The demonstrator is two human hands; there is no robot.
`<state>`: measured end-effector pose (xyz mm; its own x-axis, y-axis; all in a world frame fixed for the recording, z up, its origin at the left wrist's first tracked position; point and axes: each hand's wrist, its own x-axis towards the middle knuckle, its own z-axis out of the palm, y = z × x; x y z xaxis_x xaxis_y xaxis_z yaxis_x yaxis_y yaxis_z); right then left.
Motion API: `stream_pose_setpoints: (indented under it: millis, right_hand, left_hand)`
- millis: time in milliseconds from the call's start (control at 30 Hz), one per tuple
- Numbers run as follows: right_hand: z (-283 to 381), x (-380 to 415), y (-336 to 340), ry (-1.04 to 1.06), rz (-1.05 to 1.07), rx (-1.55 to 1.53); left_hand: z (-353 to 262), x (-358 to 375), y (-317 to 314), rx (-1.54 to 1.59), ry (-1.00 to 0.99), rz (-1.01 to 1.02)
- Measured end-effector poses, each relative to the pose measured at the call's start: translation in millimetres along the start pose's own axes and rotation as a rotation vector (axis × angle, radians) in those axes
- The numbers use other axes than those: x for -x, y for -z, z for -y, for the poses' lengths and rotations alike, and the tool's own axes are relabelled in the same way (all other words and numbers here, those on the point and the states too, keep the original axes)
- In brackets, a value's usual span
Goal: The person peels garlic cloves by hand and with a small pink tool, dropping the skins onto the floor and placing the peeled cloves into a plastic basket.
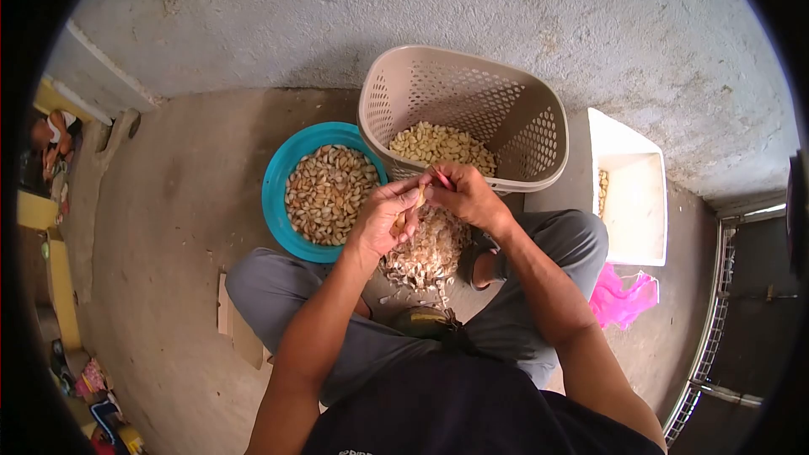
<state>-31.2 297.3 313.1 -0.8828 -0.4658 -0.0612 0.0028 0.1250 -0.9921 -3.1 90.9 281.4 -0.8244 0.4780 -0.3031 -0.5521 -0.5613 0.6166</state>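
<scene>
Two hands at work over a bare concrete floor (185,202), close to a rough grey wall (421,8). Seated cross-legged in grey trousers. Left hand (383,223) with fingers closed round a pale garlic clove (419,196), right hand (463,194) with fingers pinched on a small pink-handled tool (441,177) touching that clove. Below the hands, heap of garlic skins (430,257) on the floor between the knees. Teal basin (278,185) at left, full of unpeeled cloves. Beige perforated basket (463,93) far in the middle, holding peeled yellowish cloves. White box (632,202) at right, few cloves inside. Pink plastic bag (624,299) near the box. No readable writing anywhere.
</scene>
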Motion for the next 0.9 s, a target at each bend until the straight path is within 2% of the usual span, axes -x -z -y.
stream_pose_setpoints:
  millis: [100, 333, 400, 500, 600, 700, 900]
  right_hand:
    - [12, 7, -6, 0.043, -0.152, 0.273]
    - [4, 6, 5, -0.016, -0.042, 0.215]
    - [3, 7, 2, 0.021, -0.069, 0.275]
    - [15, 11, -2, 0.097, -0.071, 0.565]
    - [17, 12, -6, 0.138, -0.068, 0.598]
    - [13, 10, -5, 0.087, -0.053, 0.723]
    - [18, 8, 1, 0.059, 0.009, 0.688]
  left_hand:
    - [6, -6, 15, -0.07, 0.003, -0.081]
    - [4, -7, 5, 0.045, -0.062, -0.164]
    - [0, -4, -2, 0.04, -0.044, -0.175]
    - [6, -6, 1, -0.049, -0.05, -0.205]
    - [10, -4, 1, -0.156, -0.052, -0.166]
    - [15, -4, -3, -0.136, -0.003, -0.2]
    - [10, -2, -2, -0.072, 0.032, -0.132]
